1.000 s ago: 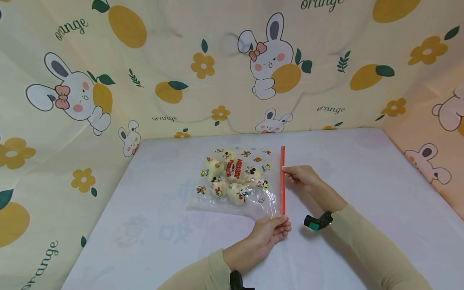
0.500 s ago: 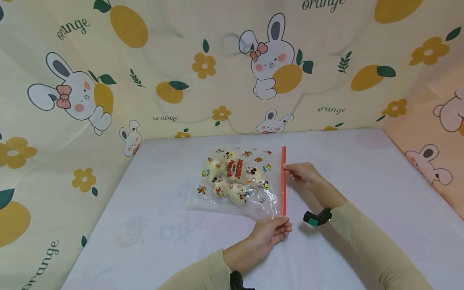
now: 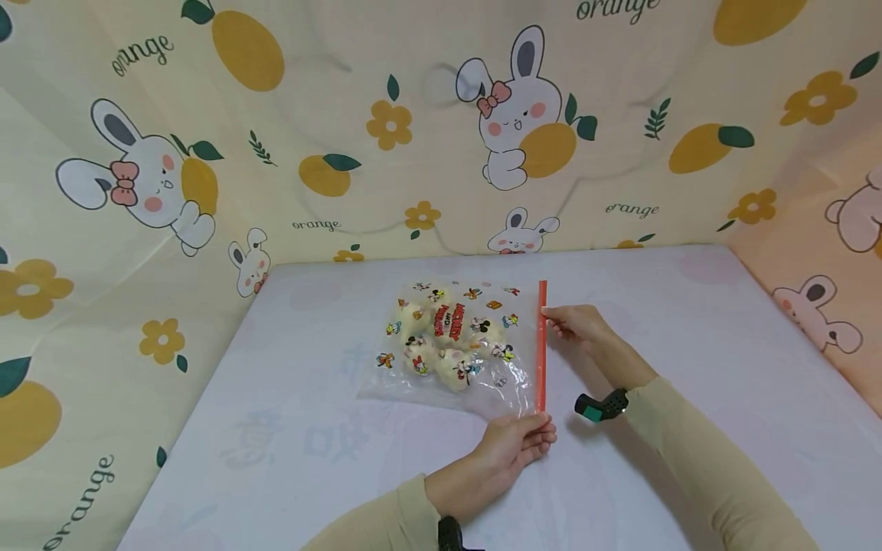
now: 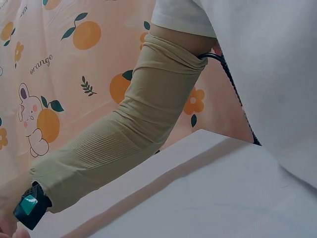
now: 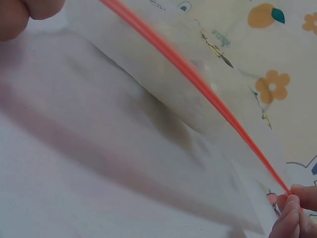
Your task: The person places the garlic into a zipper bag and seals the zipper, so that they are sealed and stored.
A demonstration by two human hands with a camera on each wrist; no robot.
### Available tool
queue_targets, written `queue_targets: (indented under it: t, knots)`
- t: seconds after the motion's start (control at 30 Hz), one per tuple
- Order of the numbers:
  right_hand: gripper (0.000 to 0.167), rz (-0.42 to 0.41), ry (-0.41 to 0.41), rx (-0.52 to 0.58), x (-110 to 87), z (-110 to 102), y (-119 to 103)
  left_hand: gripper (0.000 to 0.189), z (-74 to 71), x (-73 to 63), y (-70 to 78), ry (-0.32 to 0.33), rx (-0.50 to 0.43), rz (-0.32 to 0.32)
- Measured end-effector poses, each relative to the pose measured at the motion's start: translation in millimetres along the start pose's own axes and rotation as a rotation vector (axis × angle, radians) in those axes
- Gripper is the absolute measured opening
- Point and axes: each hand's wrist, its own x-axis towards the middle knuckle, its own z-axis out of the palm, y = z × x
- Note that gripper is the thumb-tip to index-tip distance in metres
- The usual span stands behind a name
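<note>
A clear zip bag (image 3: 513,383) printed with small cartoon figures lies flat on the table. Several pale, cream-coloured round things (image 3: 455,367) show through it; their kind is not plain. Along the bag's right edge runs a red zip strip (image 3: 541,360), which crosses the right wrist view as a slanting red strip (image 5: 198,84). My left hand (image 3: 503,459) holds the strip's near end between thumb and fingers. Higher up, near the far end, my right hand (image 3: 582,325) pinches the same strip. The left wrist view mostly shows a beige-sleeved arm (image 4: 114,134), not the bag.
The bag rests on a white-covered table (image 3: 289,474). A patterned curtain (image 3: 413,76) with rabbits and oranges stands behind and at the sides. Each wrist wears a black camera device, such as the right wrist device (image 3: 601,406).
My right hand has slid a little along the red strip toward its far end. The left hand keeps its hold on the near end, and the bag stays almost in place.
</note>
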Motion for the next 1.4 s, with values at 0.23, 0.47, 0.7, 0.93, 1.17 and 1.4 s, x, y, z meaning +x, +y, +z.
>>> queue_targets:
  t: [0.23, 0.47, 0.7, 0.93, 1.17, 1.4]
  knots:
    - [0.023, 0.025, 0.001, 0.000, 5.0, -2.3, -3.4, 0.027, -0.1, 1.1, 0.4, -0.004, -0.004, -0.009]
    - [0.023, 0.048, 0.010, 0.021, 8.6, -4.7, -5.8, 0.028, 1.2, -0.1, -0.4, -0.009, -0.001, 0.008]
    - [0.027, 0.054, 0.023, 0.032, 12.6, -7.7, -5.2, 0.028, 2.8, -2.5, 0.6, -0.005, 0.007, 0.001]
    - [0.029, 0.046, 0.025, 0.033, 16.1, -10.0, -5.1, 0.027, 2.5, -2.5, 0.0, -0.013, 0.007, 0.013]
    - [0.027, 0.049, 0.020, 0.047, 16.9, -10.4, -6.5, 0.027, 2.4, -3.1, -0.8, -0.020, 0.004, 0.024]
    - [0.026, 0.067, 0.025, 0.060, 16.9, -11.3, -8.7, 0.026, 2.5, -2.9, -1.2, -0.019, 0.003, 0.026]
